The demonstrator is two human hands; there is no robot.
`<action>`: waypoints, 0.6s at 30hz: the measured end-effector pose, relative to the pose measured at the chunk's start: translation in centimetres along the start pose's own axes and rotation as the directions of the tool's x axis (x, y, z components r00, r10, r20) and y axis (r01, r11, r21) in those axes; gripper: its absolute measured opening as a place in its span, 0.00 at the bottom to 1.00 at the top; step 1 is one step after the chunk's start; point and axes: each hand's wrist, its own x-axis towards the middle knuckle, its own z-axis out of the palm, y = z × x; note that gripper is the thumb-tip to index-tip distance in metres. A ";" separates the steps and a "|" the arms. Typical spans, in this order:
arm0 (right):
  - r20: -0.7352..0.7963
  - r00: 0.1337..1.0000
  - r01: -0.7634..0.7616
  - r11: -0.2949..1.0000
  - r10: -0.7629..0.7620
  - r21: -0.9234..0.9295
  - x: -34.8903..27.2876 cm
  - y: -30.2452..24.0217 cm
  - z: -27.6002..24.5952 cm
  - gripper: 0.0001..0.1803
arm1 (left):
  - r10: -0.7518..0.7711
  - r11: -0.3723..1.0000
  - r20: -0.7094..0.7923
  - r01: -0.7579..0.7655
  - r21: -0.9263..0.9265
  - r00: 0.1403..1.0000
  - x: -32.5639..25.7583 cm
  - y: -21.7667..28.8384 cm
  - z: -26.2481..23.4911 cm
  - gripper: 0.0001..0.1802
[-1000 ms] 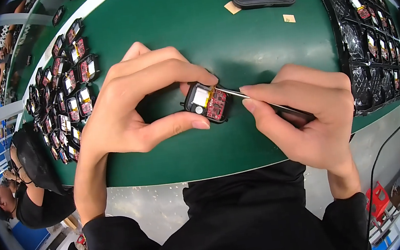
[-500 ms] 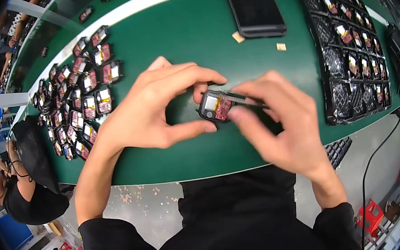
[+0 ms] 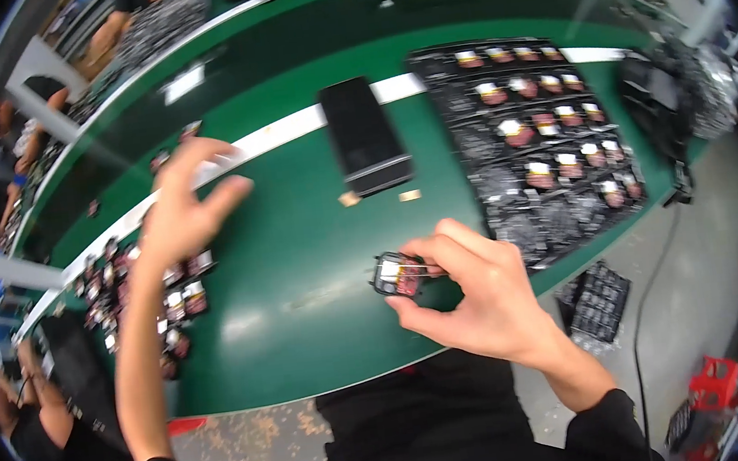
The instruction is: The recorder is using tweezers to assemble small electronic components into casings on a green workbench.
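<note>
My right hand (image 3: pixel 477 296) pinches a small black electronic device (image 3: pixel 389 274) between thumb and fingers, over the green table near its front edge. The device's open face shows a red circuit board with white and yellow parts. A thin metal tool, perhaps tweezers, lies across it under the fingers; its exact kind is unclear. My left hand (image 3: pixel 180 211) is raised at the left with thumb and fingers apart, holding nothing that I can see. Below and around it lies a loose pile of similar devices (image 3: pixel 194 296), partly hidden by my forearm.
A black compartment tray (image 3: pixel 514 223) on the right holds several rows of these devices. A black rectangular slab (image 3: pixel 367 130) lies left of it, with small tan pieces (image 3: pixel 410 196) nearby. A black bag (image 3: pixel 655 102) sits far right. Another person (image 3: pixel 55 430) is at the left.
My left hand has let go of the device and moved left and away, to the pile. The right hand keeps the device. The whole view has shifted, showing more of the tray.
</note>
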 end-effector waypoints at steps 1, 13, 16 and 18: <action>-0.011 1.000 -0.015 0.999 0.014 -0.050 -0.1 0.0 -1.2 0.24 | 0.060 0.962 -0.073 -0.038 0.271 0.996 1.0 -2.9 -0.8 0.24; -0.570 0.791 -0.487 0.793 0.222 -0.366 -7.3 9.8 -13.6 0.22 | -0.187 0.905 -0.183 0.241 0.350 0.965 4.2 -13.4 1.4 0.20; -0.581 0.787 -0.487 0.789 0.208 -0.375 -8.5 9.9 -13.6 0.21 | -0.203 0.947 -0.178 0.239 0.214 0.963 4.8 -13.9 2.2 0.19; -0.596 0.785 -0.471 0.788 0.168 -0.398 -8.9 9.6 -13.1 0.24 | -0.231 0.939 -0.181 0.268 0.218 0.956 4.1 -15.7 2.1 0.26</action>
